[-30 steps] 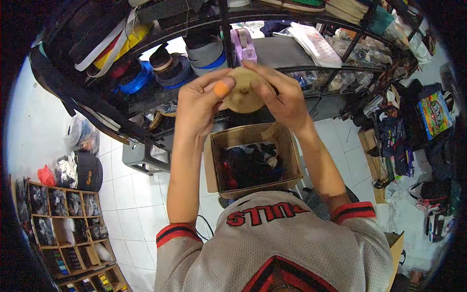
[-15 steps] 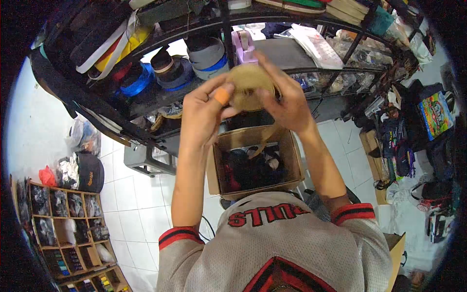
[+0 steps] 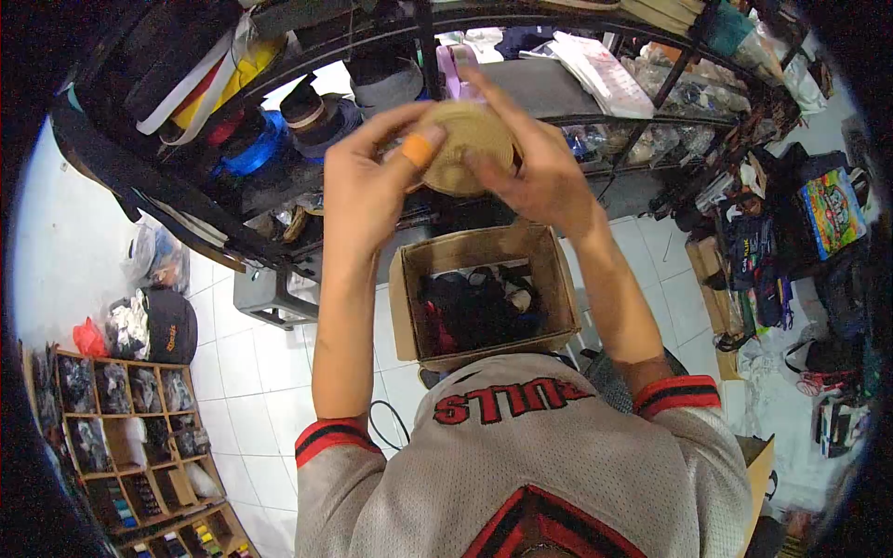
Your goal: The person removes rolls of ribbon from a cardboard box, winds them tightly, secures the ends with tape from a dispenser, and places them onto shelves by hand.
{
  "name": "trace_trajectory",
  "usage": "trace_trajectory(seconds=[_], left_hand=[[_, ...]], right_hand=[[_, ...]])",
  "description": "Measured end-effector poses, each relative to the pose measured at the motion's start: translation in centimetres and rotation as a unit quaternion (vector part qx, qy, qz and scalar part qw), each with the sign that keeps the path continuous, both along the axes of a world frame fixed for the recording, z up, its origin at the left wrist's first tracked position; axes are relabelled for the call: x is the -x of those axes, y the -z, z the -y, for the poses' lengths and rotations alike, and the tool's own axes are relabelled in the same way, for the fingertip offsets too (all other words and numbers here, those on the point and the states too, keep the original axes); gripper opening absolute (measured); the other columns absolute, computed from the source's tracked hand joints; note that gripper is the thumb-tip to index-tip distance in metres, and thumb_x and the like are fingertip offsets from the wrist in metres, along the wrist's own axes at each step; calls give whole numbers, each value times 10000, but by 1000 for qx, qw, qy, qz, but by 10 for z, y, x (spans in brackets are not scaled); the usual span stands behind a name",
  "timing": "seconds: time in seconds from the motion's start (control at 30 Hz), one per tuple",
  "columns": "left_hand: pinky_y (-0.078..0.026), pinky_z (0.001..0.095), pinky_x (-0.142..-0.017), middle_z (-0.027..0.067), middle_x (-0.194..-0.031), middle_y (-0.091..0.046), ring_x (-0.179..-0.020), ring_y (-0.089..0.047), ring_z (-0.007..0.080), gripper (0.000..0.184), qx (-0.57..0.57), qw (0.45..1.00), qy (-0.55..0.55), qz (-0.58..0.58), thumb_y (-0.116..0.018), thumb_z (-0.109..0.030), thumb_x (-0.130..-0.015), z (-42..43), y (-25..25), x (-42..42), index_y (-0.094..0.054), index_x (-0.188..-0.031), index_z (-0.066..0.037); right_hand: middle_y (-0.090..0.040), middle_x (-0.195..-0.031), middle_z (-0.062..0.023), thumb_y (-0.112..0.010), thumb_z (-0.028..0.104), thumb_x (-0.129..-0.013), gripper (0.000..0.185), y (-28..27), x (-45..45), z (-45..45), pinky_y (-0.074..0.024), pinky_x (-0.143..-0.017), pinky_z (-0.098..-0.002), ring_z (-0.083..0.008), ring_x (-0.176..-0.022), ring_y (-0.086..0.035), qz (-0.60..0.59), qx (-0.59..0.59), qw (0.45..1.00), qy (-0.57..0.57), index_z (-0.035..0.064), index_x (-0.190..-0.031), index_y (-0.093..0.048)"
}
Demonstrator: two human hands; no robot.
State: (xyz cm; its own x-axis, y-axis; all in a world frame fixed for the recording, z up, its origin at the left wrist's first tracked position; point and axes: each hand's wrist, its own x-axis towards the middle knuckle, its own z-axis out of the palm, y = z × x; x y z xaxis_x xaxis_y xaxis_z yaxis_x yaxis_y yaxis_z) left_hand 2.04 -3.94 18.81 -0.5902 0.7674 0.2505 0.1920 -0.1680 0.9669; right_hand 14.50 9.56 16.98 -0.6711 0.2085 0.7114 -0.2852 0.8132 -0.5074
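Observation:
A tan roll of webbing tape [image 3: 465,130] is held up between both hands, its flat coiled side facing me. My left hand [image 3: 372,177] grips the roll's left edge, with an orange wrap round the thumb. On the other side my right hand [image 3: 539,167] has its fingers along the upper right rim and its thumb across the coil's face; it is a little blurred. Below the roll stands an open cardboard box [image 3: 405,307] with dark items [image 3: 479,307] inside that I cannot make out singly.
Ahead is a black rack [image 3: 316,60] with rolls of strap, among them a blue roll [image 3: 256,149], and a purple tape dispenser [image 3: 456,70]. A grey stool [image 3: 270,293] stands left of the box. A wooden cubby shelf [image 3: 130,418] is at lower left; bags [image 3: 833,219] lie at right.
Both hands have moved slightly up and left with the tan roll. A loose strip that hung from the roll over the box is no longer visible there.

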Motion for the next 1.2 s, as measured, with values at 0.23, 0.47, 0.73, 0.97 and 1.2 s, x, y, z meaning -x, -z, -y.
trace_trajectory(seconds=[0.23, 0.47, 0.73, 0.97, 1.2], left_hand=[[-479, 236, -687, 83, -1024, -608, -899, -558, 102, 363, -108, 987, 62, 106, -632, -189, -846, -5, 10, -9, -550, -1130, 21], [-478, 209, -590, 55, -853, -649, -727, -598, 95, 287, -32, 999, 10, 24, -644, -189, -834, -4, -3, -6, -629, -1025, 25], [-488, 277, -751, 94, -1045, -592, -938, -587, 173, 301, -189, 911, 96, 353, -540, -166, -881, -9, 13, -21, -539, -1131, 3], [-467, 248, -791, 96, -976, -629, -877, -591, 136, 318, -91, 989, 46, 105, -653, -173, -835, -5, 2, -10, -603, -1064, 42], [-465, 250, -774, 96, -956, -635, -859, -587, 126, 307, -76, 988, 72, 110, -662, -149, -826, 7, 6, -1, -607, -1049, 53]], right_hand=[[-529, -1223, -205, -553, 242, -858, 516, -1, -2, -1, -452, -902, -379, -344, -1063, -567, -75, -4, 997, -4, 31, -1307, -411], [-551, -1180, -218, -510, 153, -833, 497, -4, 0, 5, -454, -899, -383, -349, -1053, -574, -26, 36, 999, -5, 46, -1308, -417], [-543, -1210, -201, -500, 214, -898, 445, 19, 16, 23, -451, -896, -360, -304, -1057, -584, -159, 85, 977, 115, -3, -1279, -425], [-563, -1184, -195, -591, 343, -863, 558, 12, 6, 11, -461, -866, -367, -317, -1033, -594, -64, 33, 997, 0, 36, -1302, -433], [-630, -810, -90, -730, 290, -753, 815, -29, -28, -5, -467, -742, -269, -145, -773, -605, 197, 70, 978, 11, 82, -1411, -296]])
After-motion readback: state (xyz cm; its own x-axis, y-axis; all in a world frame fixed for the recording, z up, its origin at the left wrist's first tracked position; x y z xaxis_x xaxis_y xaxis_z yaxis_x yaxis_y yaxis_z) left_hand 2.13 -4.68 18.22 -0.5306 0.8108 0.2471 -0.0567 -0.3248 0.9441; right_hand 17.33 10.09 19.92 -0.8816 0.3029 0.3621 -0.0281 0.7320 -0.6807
